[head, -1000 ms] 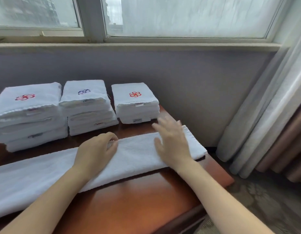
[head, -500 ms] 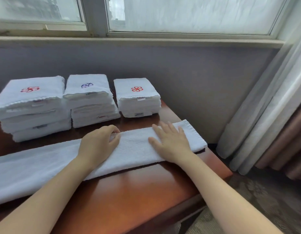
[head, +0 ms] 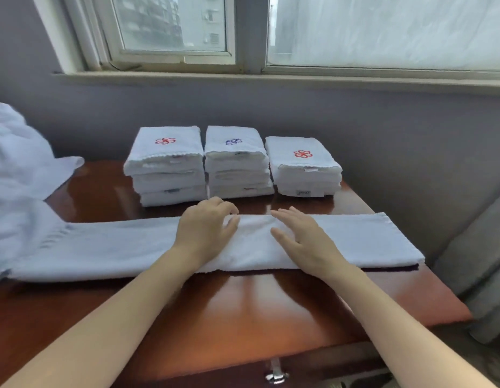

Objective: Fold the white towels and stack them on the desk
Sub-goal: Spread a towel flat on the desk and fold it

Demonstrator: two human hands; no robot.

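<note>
The loose white cloth heap [head: 16, 152] runs off the left edge, blurred — where the long folded white towel strip [head: 355, 239] ends under it is unclear. The small sewn tag [head: 304, 192] is unreadable.

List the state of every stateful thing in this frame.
long towel: folded into a strip, flat across the desk
left stack: folded, red emblem on top
middle stack: folded, blue emblem on top
right stack: folded, red emblem on top
left hand: pinches the long towel's middle
right hand: flat on the long towel
loose white cloth: unfolded, heaped
</note>
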